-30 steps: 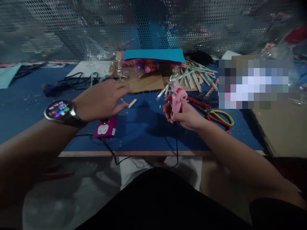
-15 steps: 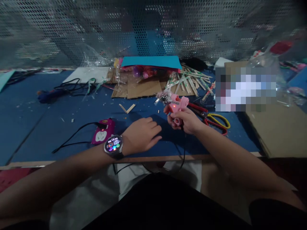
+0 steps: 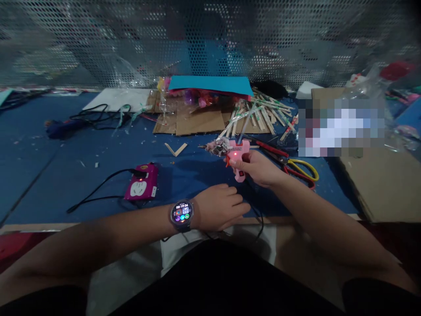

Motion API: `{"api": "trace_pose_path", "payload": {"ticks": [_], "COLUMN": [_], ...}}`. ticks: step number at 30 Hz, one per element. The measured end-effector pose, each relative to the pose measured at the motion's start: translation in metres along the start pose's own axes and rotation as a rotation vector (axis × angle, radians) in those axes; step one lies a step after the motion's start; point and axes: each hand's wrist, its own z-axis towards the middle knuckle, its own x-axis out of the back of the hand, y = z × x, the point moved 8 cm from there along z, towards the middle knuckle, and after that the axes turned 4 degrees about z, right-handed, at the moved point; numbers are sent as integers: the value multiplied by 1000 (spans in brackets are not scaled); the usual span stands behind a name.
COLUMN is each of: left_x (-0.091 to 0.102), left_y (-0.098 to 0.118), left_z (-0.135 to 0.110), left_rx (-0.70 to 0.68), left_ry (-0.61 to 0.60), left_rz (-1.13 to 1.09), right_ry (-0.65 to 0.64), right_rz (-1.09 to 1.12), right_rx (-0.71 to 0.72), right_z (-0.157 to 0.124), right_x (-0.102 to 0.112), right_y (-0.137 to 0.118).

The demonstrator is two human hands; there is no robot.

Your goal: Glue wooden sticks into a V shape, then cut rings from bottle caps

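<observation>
My right hand [image 3: 263, 167] is wrapped round the grip of a pink hot glue gun [image 3: 241, 151]. Its small red light glows, and the nozzle, crusted with grey residue, points left. A glue stick [image 3: 246, 124] stands out of the gun's back end. Below it, at the table's front edge, my left hand [image 3: 222, 207] is palm down with loosely stretched fingers. No object shows in that hand, though its underside is hidden. A V-shaped pair of thin wooden strips [image 3: 176, 150] lies on the blue table, left of the nozzle.
A magenta power socket [image 3: 141, 182] with a black cable sits at left. Cutting pliers with red and yellow handles [image 3: 301, 169] lie right of the gun. Behind are wrapped sticks [image 3: 263, 116], cardboard [image 3: 200, 123] and a blue sheet [image 3: 210, 83]. Another blue glue-gun-like tool [image 3: 64, 128] lies far left.
My left hand has moved right and toward me, down to the table edge. The glue gun has turned in my right hand, its nozzle swinging left and lower.
</observation>
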Motion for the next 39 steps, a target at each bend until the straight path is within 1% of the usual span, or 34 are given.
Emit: {"api": "trace_pose_path", "payload": {"ticks": [4, 9, 14, 20, 26, 33, 39], "left_x": [-1, -2, 1, 5, 11, 8, 8], "left_y": [0, -2, 1, -2, 0, 7, 8], "left_z": [-2, -4, -6, -9, -10, -10, -11], "left_rx": [-9, 1, -26, -8, -5, -79, -96], "left_ry": [34, 58, 73, 76, 86, 72, 69], "left_rz": [-56, -112, -167, -214, -247, -261, -275], "right_ry": [35, 26, -18, -87, -50, -50, -36], "right_rz": [-1, 47, 57, 42, 117, 45, 65], "right_rx": [9, -22, -30, -40, -47, -18, -20], "right_z": [2, 1, 1, 1, -2, 2, 3], "right_x": [3, 0, -4, -10, -10, -4, -3], "right_y": [-1, -2, 0, 3, 4, 11, 13]}}
